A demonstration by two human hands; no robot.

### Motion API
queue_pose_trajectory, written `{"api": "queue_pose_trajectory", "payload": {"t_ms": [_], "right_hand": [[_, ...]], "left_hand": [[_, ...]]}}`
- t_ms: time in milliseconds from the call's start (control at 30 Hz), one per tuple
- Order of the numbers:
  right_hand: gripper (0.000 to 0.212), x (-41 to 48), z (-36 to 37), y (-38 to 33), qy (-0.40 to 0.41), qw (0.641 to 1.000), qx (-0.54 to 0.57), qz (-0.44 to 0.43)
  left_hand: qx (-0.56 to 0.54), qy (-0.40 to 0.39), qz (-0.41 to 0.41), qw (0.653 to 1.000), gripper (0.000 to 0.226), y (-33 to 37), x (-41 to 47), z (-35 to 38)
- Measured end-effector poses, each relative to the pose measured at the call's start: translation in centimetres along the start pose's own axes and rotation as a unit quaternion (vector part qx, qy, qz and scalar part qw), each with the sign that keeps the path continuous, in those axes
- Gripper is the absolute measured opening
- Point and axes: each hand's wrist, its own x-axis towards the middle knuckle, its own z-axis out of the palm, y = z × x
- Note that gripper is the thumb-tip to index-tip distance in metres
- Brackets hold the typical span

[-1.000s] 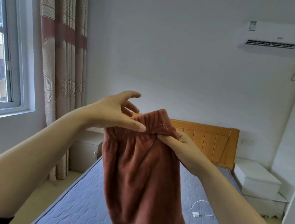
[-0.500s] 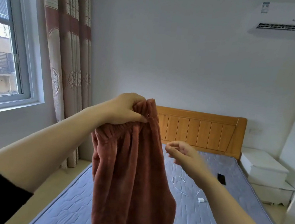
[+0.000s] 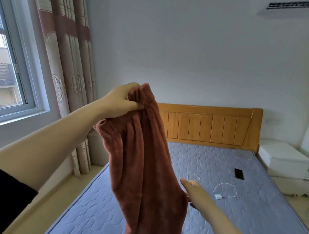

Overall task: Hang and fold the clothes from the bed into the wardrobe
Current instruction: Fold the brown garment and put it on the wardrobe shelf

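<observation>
A rust-brown fleece pair of trousers (image 3: pixel 144 165) hangs in front of me over the bed (image 3: pixel 254 209). My left hand (image 3: pixel 121 103) is raised and shut on its gathered elastic waistband, so the legs drop straight down out of view. My right hand (image 3: pixel 192 189) is lower, against the right side of the hanging cloth at mid-leg; its fingers are partly hidden behind the fabric. No wardrobe is in view.
The bed has a bare blue quilted mattress and a wooden headboard (image 3: pixel 208 125). A white charger with cable (image 3: pixel 220 193) and a black phone (image 3: pixel 239 173) lie on it. A white nightstand (image 3: pixel 285 160) stands right; window and curtain (image 3: pixel 66 68) stand left.
My right hand let go of the waistband and dropped down to the side of the trouser leg. My left hand closed on the waistband and now holds the trousers alone. The view tilted down.
</observation>
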Motion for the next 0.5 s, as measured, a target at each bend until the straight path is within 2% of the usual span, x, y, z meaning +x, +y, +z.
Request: {"api": "queue_pose_trajectory", "payload": {"t_ms": [267, 333, 400, 500], "right_hand": [[0.055, -1.6, 0.5, 1.1, -0.093, 0.983, 0.039, 0.151], [0.052, -2.0, 0.4, 1.7, -0.109, 0.969, 0.136, 0.174], [0.038, -2.4, 0.1, 2.1, -0.102, 0.945, 0.256, 0.176], [0.025, -2.4, -0.6, 2.7, -0.081, 0.923, 0.349, 0.144]], "left_hand": [[0.031, 0.027, -0.011, 0.999, 0.028, 0.8, -0.6, 0.7], [0.031, 0.03, -0.012, 0.999, 0.027, 1.3, -0.8, 1.1], [0.031, 0.034, -0.012, 0.999, 0.027, 1.7, -0.9, 1.7], [0.032, 0.04, -0.021, 0.998, 0.027, 2.4, -1.2, 2.3]]}}
